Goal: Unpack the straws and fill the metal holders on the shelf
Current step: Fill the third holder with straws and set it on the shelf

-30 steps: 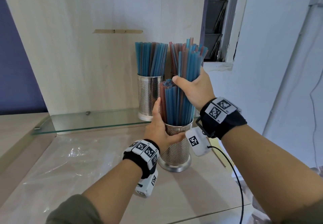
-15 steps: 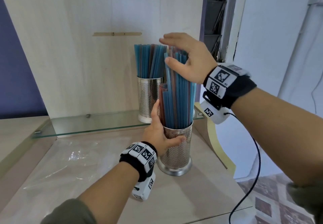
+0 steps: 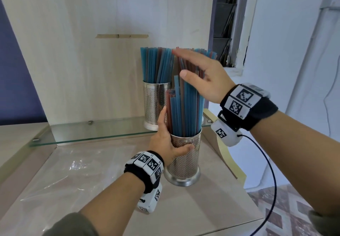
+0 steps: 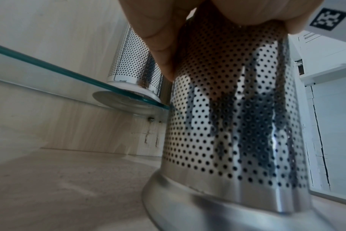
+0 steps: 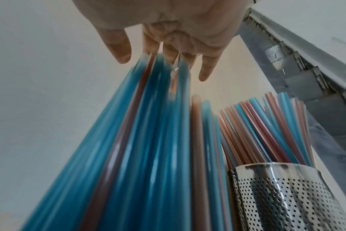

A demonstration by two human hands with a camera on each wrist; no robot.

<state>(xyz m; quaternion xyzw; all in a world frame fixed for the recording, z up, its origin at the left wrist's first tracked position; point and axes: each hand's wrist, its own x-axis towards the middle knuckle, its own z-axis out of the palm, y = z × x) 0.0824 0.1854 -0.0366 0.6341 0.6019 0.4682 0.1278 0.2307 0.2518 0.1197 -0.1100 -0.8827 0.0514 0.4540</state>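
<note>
Gripping the perforated metal holder just under its rim, the left hand curls thumb and fingers round it where it stands upright near the right edge of the wooden counter. Clear plastic wrapping lies flat on the counter's left part. Blue and red straws stand in the held holder at uneven heights. Above them the right hand is spread flat, fingers straight, palm on the tallest straw tips; the wrist view shows the tips touching the fingers. Farther back, on the right end of the glass shelf, stand two more filled holders, the right one mostly hidden.
</note>
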